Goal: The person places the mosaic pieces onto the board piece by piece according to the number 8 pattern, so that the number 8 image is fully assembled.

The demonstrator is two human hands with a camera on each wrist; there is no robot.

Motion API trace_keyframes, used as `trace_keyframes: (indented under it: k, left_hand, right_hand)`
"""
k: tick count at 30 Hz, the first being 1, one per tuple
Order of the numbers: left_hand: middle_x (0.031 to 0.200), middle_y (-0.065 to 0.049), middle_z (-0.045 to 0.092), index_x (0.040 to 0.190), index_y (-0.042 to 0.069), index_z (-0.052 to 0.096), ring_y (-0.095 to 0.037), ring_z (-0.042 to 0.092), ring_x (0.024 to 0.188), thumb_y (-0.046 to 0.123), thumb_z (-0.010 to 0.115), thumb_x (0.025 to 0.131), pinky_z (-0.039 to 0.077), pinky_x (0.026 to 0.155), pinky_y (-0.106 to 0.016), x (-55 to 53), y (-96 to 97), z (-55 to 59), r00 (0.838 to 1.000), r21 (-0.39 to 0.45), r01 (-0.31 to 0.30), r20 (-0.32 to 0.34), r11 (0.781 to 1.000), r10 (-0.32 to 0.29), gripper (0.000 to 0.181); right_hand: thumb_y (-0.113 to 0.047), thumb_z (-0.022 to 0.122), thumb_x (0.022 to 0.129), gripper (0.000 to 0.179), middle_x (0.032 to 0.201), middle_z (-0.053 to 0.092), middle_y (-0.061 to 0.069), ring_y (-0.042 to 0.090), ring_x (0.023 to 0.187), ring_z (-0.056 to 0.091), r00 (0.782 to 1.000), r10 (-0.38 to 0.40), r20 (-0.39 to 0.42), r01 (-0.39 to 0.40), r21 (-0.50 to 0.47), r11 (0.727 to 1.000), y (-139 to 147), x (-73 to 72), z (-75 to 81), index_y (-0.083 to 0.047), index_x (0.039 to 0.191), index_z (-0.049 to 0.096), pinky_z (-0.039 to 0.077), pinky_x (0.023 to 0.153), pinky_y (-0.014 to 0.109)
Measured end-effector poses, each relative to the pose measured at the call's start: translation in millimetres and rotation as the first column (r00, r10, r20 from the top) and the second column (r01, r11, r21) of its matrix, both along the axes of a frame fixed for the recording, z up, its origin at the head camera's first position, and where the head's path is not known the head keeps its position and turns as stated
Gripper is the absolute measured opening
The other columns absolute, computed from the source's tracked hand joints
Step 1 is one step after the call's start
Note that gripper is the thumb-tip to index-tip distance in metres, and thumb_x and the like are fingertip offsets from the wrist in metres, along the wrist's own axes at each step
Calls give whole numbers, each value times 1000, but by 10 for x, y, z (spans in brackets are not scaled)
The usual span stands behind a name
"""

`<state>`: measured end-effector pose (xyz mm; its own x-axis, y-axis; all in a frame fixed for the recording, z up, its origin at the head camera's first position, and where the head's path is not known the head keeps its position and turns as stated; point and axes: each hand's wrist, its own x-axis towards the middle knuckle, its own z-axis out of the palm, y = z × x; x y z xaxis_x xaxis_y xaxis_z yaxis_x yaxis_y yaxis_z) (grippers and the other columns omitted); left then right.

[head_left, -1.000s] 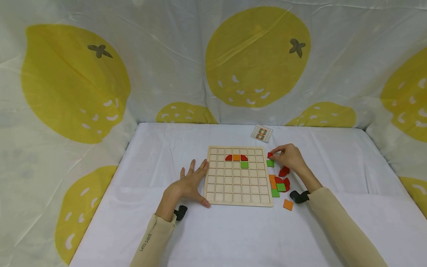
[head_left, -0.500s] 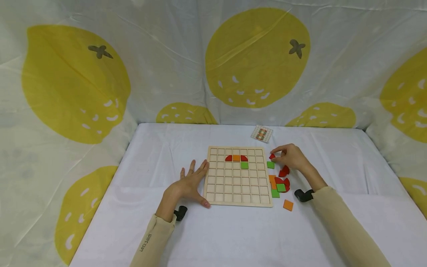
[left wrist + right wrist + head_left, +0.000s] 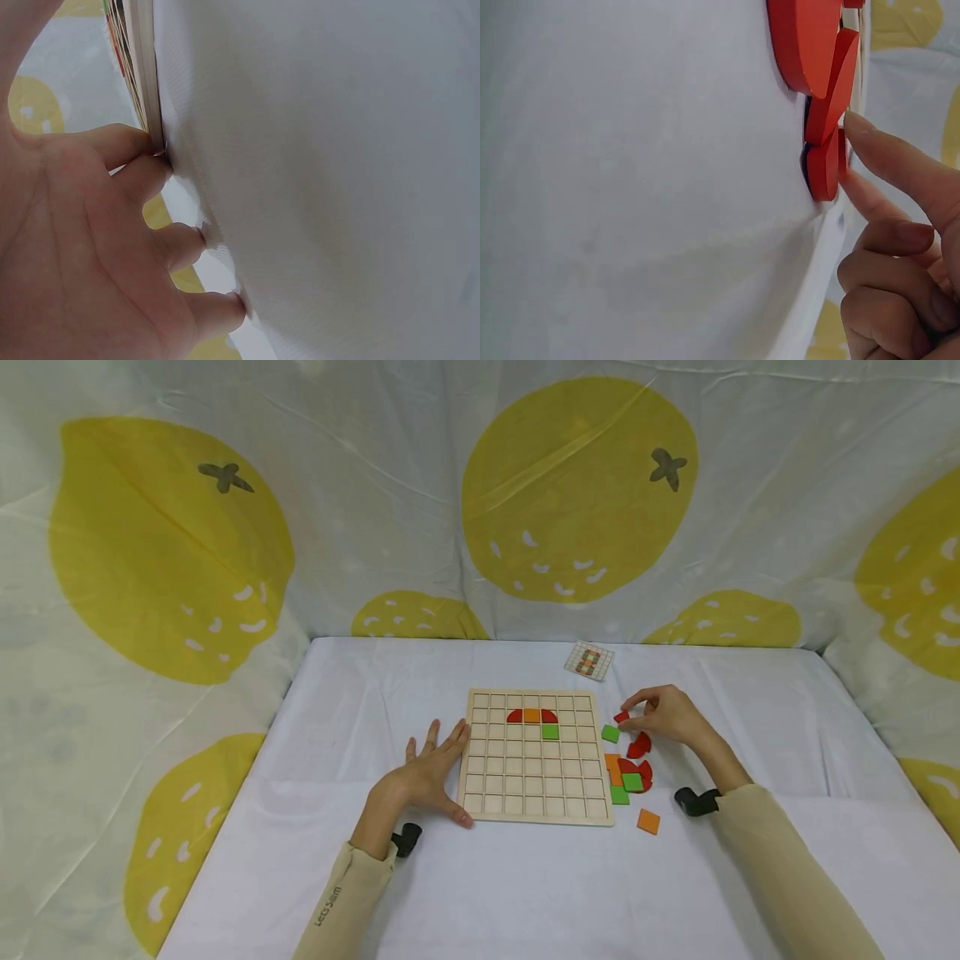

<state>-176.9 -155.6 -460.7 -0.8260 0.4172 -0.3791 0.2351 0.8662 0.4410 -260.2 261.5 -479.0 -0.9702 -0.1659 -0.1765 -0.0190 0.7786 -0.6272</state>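
My left hand [image 3: 420, 781] lies spread along the left edge of the wooden grid board [image 3: 532, 777], fingers on its rim and thumb near the front corner. In the left wrist view, the fingertips [image 3: 161, 150] touch the board's side. My right hand [image 3: 667, 714] pinches a small red tile [image 3: 621, 717] between thumb and index finger, just right of the board. A green square tile [image 3: 611, 733] lies right beside it. On the board sit two red quarter-round tiles, the left one [image 3: 515, 717] and the right one [image 3: 549, 716], an orange square [image 3: 532, 716] and a green square [image 3: 550, 732].
Red tiles [image 3: 639, 745] lie under the right hand. A pile with orange tiles [image 3: 613, 768], red pieces and a green square [image 3: 632, 782] touches the board's right side. A lone orange square [image 3: 648, 822] lies nearer. A pattern card [image 3: 589, 661] lies behind the board.
My right hand has moved right and slightly nearer, taking the red tile away from the board. The green tile beside it has shifted and turned a little. The left hand has stayed put.
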Motion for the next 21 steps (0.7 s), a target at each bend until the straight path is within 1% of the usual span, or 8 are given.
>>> trace_keyframes:
  k: [6,10,12,14,17,19,21]
  left_hand:
    - [177,-5,-3,167,11,5,-44,-16,160,46,99,60,-4,124,-74,-1,1,2,1000,0,1,-2,1000,-1,147]
    - [177,-5,-3,167,11,4,-44,-16,160,46,99,60,-4,124,-74,-1,9,-1,1000,0,3,-1,1000,-3,147]
    - [177,-5,-3,167,11,4,-44,-16,160,46,99,60,-4,124,-73,-1,9,-3,1000,-2,5,0,1000,-5,147]
    - [177,-4,-3,167,11,4,-43,-16,160,46,99,61,-5,124,-73,2,8,-1,1000,-1,4,2,1000,-4,147]
    - [177,-4,-3,167,11,5,-43,-16,160,45,99,61,-5,124,-73,4,3,3,1000,0,-1,4,1000,1,146]
    - [177,-4,-3,167,11,5,-43,-16,160,45,99,61,-5,124,-73,5,1,5,1000,4,-3,3,1000,2,146]
    - [177,-4,-3,167,11,5,-43,-16,160,45,99,61,-5,124,-73,3,1,2,1000,6,-1,3,1000,1,146]
  right_hand:
    - [-32,89,82,45,62,43,-1,19,65,43,999,5,37,-4,-29,1000,65,12,-24,-7,118,78,31,56,26]
    - [-31,89,82,42,64,41,0,19,66,43,1000,0,21,0,-6,1000,103,26,-33,-6,114,79,30,56,26]
    - [-30,89,82,43,66,42,0,19,66,42,1000,8,13,-8,7,1000,115,27,-33,-7,117,78,30,56,26]
    - [-27,88,83,45,68,43,0,18,66,43,999,35,13,-35,6,999,116,22,-24,-8,122,76,31,55,25]
    - [-20,85,86,45,69,43,0,17,64,41,993,120,14,-119,-23,993,109,-2,-3,-10,129,73,31,55,24]
    - [-16,83,87,42,68,42,0,17,64,41,986,162,23,-161,-42,986,103,-17,10,-11,128,74,30,55,24]
    - [-15,83,87,38,68,41,0,17,67,41,982,186,27,-184,-44,982,103,-31,14,-11,124,76,31,55,25]
